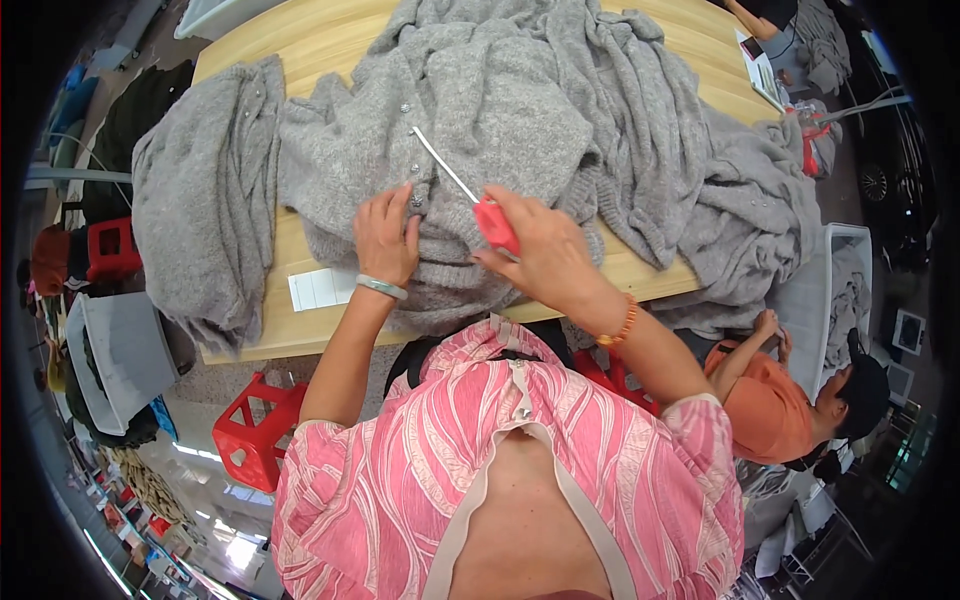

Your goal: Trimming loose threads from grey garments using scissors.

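**Red-handled tool with a thin white shaft [497,228] over a fuzzy grey knit garment [500,115]**

The fuzzy grey knit garment lies rumpled on the pale wooden bench [300,40], straight ahead of the person. Take the midpoint between the hands as the clock's centre. The right hand [545,250] is closed around the red handle, and the shaft slants towards 11 o'clock, its tip near 1 of the small shiny round buttons [416,169]. The left hand [385,240] rests on the knit at 9 o'clock, thumb apart from the fingers; whether it pinches any cloth, I cannot tell.

A folded bundle of the same grey knit [208,185] sits at 9 o'clock, a loose grey heap [755,205] at 3 o'clock, and a flat white card [322,289] at 8 o'clock.

The likeliest trouble is a snag: the shaft's tip could catch a loop of the fuzzy yarn and pull a thread, especially where folds bunch up. If the left hand bears down too lightly, the cloth could slide and carry the buttons away from the tip. A slip towards 9 o'clock could bring the shaft against the left fingers. Dragging the garment could also tug the grey heap, whose near edge hangs past the bench.
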`<action>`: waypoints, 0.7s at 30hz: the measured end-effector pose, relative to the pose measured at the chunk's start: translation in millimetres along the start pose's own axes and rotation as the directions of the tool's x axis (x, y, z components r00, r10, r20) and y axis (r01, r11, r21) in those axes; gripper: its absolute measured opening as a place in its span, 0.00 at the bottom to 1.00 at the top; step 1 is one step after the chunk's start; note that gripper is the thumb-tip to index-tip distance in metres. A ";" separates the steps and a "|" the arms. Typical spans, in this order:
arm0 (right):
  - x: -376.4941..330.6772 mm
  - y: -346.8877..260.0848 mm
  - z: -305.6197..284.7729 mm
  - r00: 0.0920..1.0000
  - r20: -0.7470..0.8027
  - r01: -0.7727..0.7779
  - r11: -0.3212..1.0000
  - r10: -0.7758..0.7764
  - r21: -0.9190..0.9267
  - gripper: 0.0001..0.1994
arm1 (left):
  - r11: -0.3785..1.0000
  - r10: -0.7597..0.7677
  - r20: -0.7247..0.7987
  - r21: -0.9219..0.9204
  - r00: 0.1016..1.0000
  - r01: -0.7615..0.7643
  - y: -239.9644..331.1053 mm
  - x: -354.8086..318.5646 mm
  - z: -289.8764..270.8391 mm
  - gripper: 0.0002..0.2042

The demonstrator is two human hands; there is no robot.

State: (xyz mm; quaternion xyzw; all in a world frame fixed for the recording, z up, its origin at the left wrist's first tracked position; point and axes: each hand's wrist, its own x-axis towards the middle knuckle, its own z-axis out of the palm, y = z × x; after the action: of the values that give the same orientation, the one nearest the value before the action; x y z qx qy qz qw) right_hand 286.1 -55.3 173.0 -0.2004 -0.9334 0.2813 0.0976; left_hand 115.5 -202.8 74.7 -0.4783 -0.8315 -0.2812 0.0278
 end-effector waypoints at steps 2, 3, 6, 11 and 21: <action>9.5 2.4 27.6 1.000 -0.003 -0.018 1.000 0.018 -0.024 0.27 | 1.000 -0.008 0.022 0.012 1.000 0.008 -10.3 -1.1 -9.0 0.22; 13.2 5.2 38.1 0.999 -0.005 -0.039 0.998 0.039 -0.050 0.27 | 1.000 -0.016 0.045 0.021 0.999 0.015 -14.4 -1.5 -14.6 0.23; 17.9 23.2 45.1 0.992 0.058 -0.120 0.991 0.116 0.063 0.25 | 0.907 -0.188 0.106 -0.361 0.976 0.214 -12.7 0.7 -47.8 0.21; 20.0 24.2 -7.2 0.986 0.097 -0.161 0.932 0.137 0.326 0.24 | 0.620 -0.246 0.097 -0.749 0.964 0.234 12.2 5.4 -94.6 0.19; 35.3 -14.9 -6.1 0.989 0.147 -0.086 0.776 -0.008 0.624 0.23 | 0.670 0.023 0.201 -0.730 0.979 0.134 37.3 5.0 -26.6 0.53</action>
State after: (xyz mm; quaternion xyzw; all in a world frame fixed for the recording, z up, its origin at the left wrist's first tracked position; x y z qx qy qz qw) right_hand 251.4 -48.5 188.9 -0.1554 -0.7860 0.5920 0.0868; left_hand 137.1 -197.8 115.1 -0.4475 -0.6589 -0.5470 -0.2576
